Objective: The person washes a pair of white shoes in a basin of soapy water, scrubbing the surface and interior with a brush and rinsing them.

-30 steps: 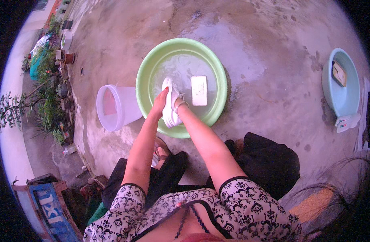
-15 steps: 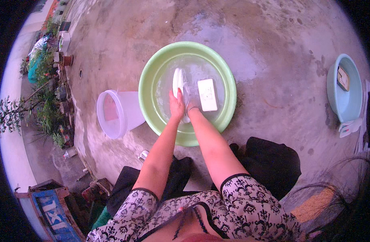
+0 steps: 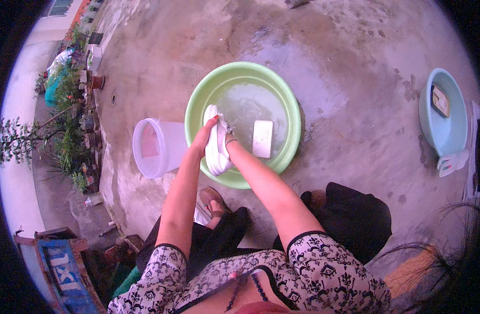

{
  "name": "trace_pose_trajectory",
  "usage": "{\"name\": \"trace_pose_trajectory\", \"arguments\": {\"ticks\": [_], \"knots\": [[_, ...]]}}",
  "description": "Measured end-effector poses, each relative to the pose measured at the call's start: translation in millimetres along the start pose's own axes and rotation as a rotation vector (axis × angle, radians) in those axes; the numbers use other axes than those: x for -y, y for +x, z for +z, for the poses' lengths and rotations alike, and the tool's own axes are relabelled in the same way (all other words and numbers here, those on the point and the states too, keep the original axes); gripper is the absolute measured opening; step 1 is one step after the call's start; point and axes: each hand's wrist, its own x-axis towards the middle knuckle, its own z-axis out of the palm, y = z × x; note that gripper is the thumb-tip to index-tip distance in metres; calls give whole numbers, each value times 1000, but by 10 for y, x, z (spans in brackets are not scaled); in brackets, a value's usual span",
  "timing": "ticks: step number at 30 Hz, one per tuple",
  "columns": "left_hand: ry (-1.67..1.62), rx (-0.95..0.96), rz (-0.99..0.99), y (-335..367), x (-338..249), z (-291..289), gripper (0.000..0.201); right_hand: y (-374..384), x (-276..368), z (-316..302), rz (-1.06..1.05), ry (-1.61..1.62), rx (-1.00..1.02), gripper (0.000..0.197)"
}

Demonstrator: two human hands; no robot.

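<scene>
A white shoe (image 3: 215, 152) is tilted over the left inner side of a round green basin (image 3: 296, 125), which holds cloudy water. My left hand (image 3: 202, 138) grips the shoe's left side, thumb along its upper edge. My right hand (image 3: 228, 134) is at the shoe's opening on the other side, with a bracelet on the wrist. Most of its fingers are hidden by the shoe. To the right of that wrist, a white rectangular block (image 3: 262, 139) lies in the basin.
Left of the basin stands a translucent lavender bucket (image 3: 146, 149). A light-blue basin (image 3: 452, 128) at the far right holds a rectangular object (image 3: 440, 101); white fabric (image 3: 452, 163) lies by its near edge. Potted plants (image 3: 62, 144) line the left. My sandalled foot (image 3: 214, 201) is below the green basin.
The shoe has come up out of the water and moved left and nearer to me in both hands, turning so its upper shows. The white block remains in the basin.
</scene>
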Motion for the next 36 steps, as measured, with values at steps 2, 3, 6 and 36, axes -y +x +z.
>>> {"name": "trace_pose_trajectory", "arguments": {"ticks": [2, 3, 6, 36], "knots": [[-40, 82, -23, 95, 84, 133, 52, 196, 53, -349, -7, 108, 43, 61], [-41, 121, -22, 179, 89, 241, 51, 227, 163, -465, -55, 119, 22, 59], [-51, -17, 3, -14, 164, -110, 47, 47, -133, 21, -26, 7, -146, 56], [-208, -49, 185, -1507, -868, -476, 64, -1067, 846, 1324, -439, -1047, 328, 15]]}}
